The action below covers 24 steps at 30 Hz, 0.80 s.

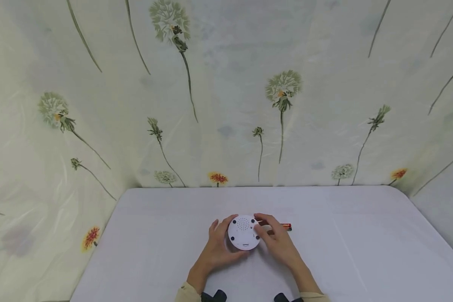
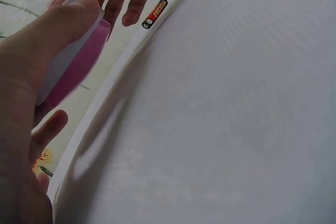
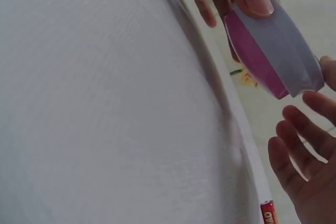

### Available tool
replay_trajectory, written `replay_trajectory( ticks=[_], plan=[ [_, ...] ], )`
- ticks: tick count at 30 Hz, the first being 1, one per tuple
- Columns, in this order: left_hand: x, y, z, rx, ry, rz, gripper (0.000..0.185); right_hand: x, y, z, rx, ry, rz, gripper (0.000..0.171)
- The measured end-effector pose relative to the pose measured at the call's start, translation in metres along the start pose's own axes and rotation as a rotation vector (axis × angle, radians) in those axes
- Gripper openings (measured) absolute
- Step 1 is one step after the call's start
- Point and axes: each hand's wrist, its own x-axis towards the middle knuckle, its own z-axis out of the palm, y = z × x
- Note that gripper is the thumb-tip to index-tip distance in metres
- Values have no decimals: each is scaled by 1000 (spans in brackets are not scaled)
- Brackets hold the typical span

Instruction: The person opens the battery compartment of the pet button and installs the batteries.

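A round, white-backed device (image 1: 243,237) with dark rubber feet and a patch of small speaker holes is held up over the table, its back turned to the head camera. Its other side is pink, as the pink shell (image 2: 79,69) shows in the left wrist view. My left hand (image 1: 219,247) grips the left edge, thumb along the bottom and fingers round the far side. At the right edge, my right hand (image 1: 280,243) pinches the rim, thumb on the back; its other fingers (image 3: 296,142) are spread loosely. The pink front is hidden in the head view.
Red and black batteries (image 1: 287,227) lie on the table just beyond my right hand; two round ends (image 2: 147,23) show in the left wrist view. A white cloth covers the table (image 1: 154,235). Behind it hangs a dandelion-patterned curtain (image 1: 226,96).
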Motion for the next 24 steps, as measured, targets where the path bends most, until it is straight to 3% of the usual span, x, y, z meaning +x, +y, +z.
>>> replay_trajectory(
  ticks=[10, 18, 24],
  plan=[
    [1, -1, -1, 65, -32, 58, 98, -4, -8, -11, -143, -19, -246, 37],
    [2, 2, -2, 89, -105, -27, 95, -7, -25, -6, -358, -88, -268, 33],
    [2, 3, -3, 119, -117, -28, 94, -4, -28, -5, -528, -81, -335, 32]
  ],
)
